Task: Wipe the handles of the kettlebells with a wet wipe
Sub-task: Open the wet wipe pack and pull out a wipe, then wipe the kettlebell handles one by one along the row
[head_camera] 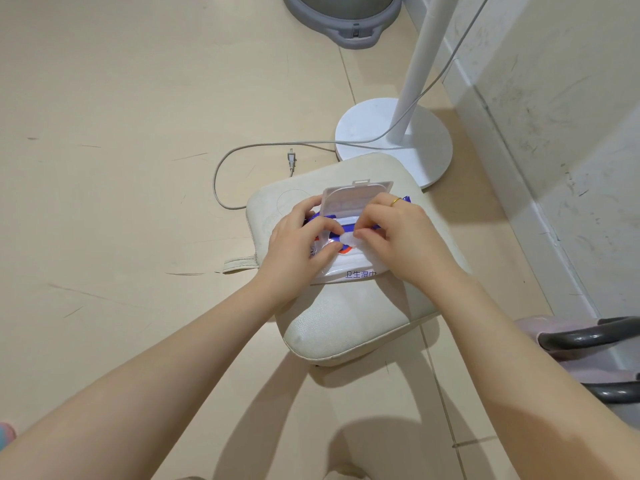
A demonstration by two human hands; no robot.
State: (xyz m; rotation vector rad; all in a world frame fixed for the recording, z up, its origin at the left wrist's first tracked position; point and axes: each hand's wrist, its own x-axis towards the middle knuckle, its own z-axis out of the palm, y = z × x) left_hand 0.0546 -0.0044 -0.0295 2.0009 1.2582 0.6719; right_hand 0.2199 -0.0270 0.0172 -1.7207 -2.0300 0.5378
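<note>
A pack of wet wipes point(353, 270) lies on a cream cushioned stool point(349, 327), its clear plastic lid point(356, 197) flipped up. My left hand point(298, 244) grips the pack's left side, thumb on its top. My right hand point(394, 233), with a gold ring, pinches the white sticker tab point(349, 240) over the pack's opening. Two pink kettlebells with dark grey handles point(588, 336) stand on the floor at the right edge, partly cut off by the frame.
A white fan stand point(394, 140) stands behind the stool, its cord and plug point(291, 160) lying on the beige tile floor. A grey round base point(346, 19) sits at the top. A white wall point(571, 116) runs along the right.
</note>
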